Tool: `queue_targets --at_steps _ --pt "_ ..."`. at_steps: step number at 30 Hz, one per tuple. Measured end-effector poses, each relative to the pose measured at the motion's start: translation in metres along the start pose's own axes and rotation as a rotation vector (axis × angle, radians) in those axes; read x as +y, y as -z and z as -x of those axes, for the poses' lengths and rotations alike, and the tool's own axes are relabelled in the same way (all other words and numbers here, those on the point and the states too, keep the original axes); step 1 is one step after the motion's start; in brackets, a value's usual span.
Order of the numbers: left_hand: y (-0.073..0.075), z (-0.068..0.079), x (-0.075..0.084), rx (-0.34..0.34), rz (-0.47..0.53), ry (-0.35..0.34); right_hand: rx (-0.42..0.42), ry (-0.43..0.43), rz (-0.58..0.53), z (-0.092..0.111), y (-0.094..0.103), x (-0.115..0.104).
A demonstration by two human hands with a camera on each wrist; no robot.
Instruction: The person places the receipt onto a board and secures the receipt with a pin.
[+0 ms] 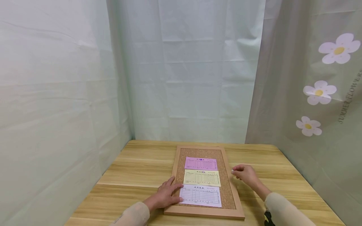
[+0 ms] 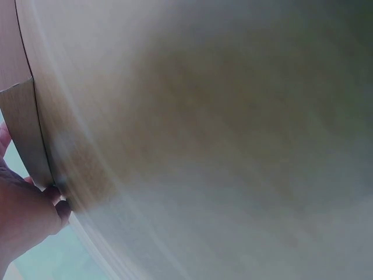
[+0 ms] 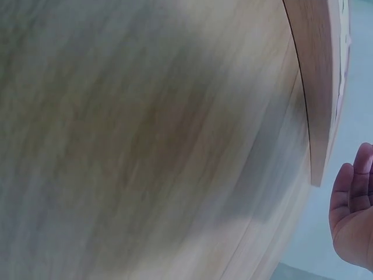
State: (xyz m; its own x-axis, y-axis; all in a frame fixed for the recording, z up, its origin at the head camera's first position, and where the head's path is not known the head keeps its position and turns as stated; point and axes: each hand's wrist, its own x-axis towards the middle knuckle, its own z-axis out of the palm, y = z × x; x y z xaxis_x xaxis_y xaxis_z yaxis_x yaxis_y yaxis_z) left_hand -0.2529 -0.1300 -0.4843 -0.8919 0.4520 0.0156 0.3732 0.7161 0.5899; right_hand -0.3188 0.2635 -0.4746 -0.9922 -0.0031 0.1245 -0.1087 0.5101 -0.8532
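A wood-framed cork board (image 1: 227, 194) lies flat on the table, with three printed form slips in a column on it. The pink slip (image 1: 195, 164) is farthest, with a purple round pin head (image 1: 201, 159) at its top. Below it, the yellow slip (image 1: 198, 179) has a pale purple pin head (image 1: 203, 171). Nearest is the white slip (image 1: 199, 197); my left hand (image 1: 164, 194) rests over the frame's left side, thumb and finger touching that slip's left edge. Just beyond the frame's right side, my right hand (image 1: 246, 175) pinches a small white pushpin (image 1: 232, 171), mostly hidden by the fingertips.
Wood-grain table (image 1: 133, 175) surrounds the board. Pale curtains (image 1: 192, 78) hang behind and on both sides, the right one printed with white flowers (image 1: 319, 92). A small black and yellow item (image 1: 268, 217) shows by the right sleeve.
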Motion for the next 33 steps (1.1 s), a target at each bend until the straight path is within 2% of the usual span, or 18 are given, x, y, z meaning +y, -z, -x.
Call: queue_targets --at_steps 11,33 --pt "-0.002 -0.001 -0.001 -0.001 -0.009 0.018 0.003 -0.011 -0.007 0.007 -0.018 -0.012" --pt "-0.001 0.001 0.002 -0.002 -0.013 0.020 -0.061 0.052 -0.059 0.017 -0.049 -0.028"
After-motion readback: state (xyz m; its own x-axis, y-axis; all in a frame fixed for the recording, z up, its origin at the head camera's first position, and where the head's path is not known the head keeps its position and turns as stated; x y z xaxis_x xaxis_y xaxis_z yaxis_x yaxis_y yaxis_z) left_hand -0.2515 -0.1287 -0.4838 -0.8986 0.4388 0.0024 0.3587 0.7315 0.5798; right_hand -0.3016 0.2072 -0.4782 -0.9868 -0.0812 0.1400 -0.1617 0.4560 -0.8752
